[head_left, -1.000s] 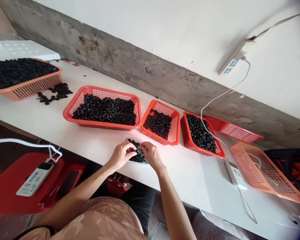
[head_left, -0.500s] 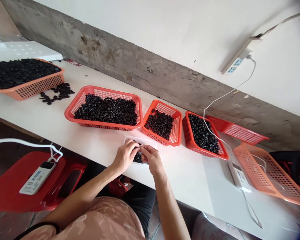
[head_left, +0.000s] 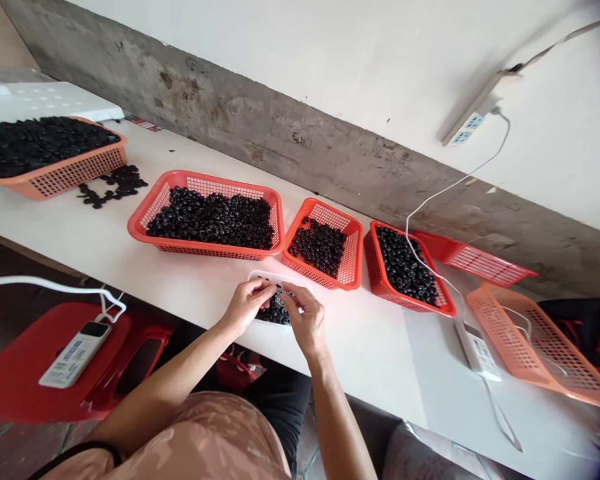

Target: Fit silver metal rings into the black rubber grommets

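Observation:
Over a small white tray (head_left: 307,283) of black ring-like pieces (head_left: 275,312), my left hand (head_left: 247,303) has its thumb and fingertips pinched together. My right hand (head_left: 307,320) is beside it on the right, also pinched. Whatever small thing lies between the fingertips of either hand is too tiny to name. Behind the tray stand a large red basket (head_left: 205,251) and a smaller red basket (head_left: 351,257), both holding black pieces.
A third red basket (head_left: 375,267) of black pieces stands right, crossed by a white cable (head_left: 447,185). Farther right are a power bank (head_left: 480,353) and an orange basket (head_left: 510,340). An orange basket (head_left: 75,177) heaped with black pieces and a loose pile (head_left: 123,181) are left.
My hands have moved slightly apart at the fingertips, and more of the black pieces in the white tray show between them.

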Available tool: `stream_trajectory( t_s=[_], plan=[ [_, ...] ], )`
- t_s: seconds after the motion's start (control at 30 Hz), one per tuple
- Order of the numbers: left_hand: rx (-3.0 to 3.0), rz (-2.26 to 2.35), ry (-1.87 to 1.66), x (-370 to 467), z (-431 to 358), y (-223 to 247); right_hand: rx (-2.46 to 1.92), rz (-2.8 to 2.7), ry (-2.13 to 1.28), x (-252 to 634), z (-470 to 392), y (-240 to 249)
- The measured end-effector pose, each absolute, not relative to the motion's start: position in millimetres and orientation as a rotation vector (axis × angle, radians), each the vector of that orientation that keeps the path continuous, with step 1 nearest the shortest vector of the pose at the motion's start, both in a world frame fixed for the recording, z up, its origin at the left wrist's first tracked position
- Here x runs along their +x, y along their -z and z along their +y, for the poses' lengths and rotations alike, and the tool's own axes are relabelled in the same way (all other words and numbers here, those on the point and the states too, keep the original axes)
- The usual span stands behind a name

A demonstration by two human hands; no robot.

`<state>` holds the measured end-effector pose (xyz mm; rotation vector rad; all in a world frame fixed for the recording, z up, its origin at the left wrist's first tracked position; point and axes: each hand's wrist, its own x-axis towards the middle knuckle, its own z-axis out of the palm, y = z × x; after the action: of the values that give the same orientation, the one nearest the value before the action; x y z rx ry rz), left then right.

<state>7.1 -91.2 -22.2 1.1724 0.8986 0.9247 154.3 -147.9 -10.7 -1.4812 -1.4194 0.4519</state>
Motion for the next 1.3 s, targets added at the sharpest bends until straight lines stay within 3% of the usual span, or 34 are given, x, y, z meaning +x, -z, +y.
stream_trajectory(
  t_s=[0.33, 0.8, 1.0, 1.17, 1.3],
  plan=[
    [0.842, 0.711, -0.755, -9.8, -97.1, 3.4, -1.417, -1.291, -0.571, 146.5, -155.7, 0.4],
    [0.666, 0.763, -0.868, -6.3, -106.3, -3.2, -1.401, -1.46, -0.234, 133.2, -162.0, -1.3],
    [0.49, 0.752, -0.859, -8.3, -103.1, 0.2, -1.499, -1.848, 0.112, 120.5, -169.9, 2.7],
    [0.48, 0.698, -0.859, -17.2, -98.3, -1.4, -1.481, -1.843, -0.162, 135.8, -162.8, -2.8],
    [0.478, 0.653, -0.855, -25.9, -96.8, -6.6, -1.744, -1.734, -0.321, 161.1, -140.9, 6.6]
  ],
)
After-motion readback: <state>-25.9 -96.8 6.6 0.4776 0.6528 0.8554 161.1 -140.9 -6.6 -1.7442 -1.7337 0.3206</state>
